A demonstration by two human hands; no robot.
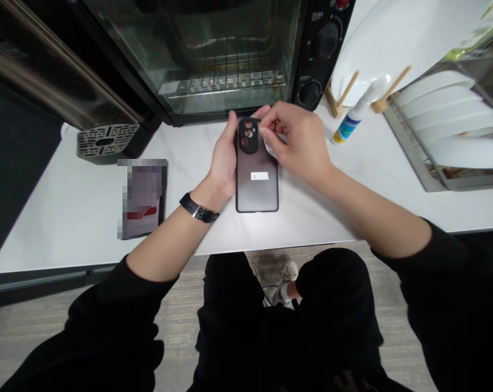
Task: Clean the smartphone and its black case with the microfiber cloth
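White marble-veined countertop (323, 218) is running across the scene beneath a black toaster oven (230, 103), whose top is going out of frame. Pixelation is masking most of the flat device (144, 201) lying at the left, so its screen is staying unreadable, and the writing on the small white label (260, 176) is proving too faint to make out. Black-cased smartphone (256, 197) is lying back up at the near middle, its camera end pointing to the far side. The left hand (223, 163) is cupping it, the thumb pressing along the left edge and the other fingers mostly hiding behind the phone. The right hand (301, 136) is curling closed at the far right corner, thumb and forefinger pinching a white wipe (272, 147), largely covered by the fingers. Smoky, satin-looking backing is framing a raised oval camera surround; the wipe is showing a zigzag edge. To the right, a slim spray bottle (348, 128) with a blue-and-yellow label is standing before wooden pegs (347, 93), while glossy white dishes (442, 106) are filling a metal rack (407, 144).
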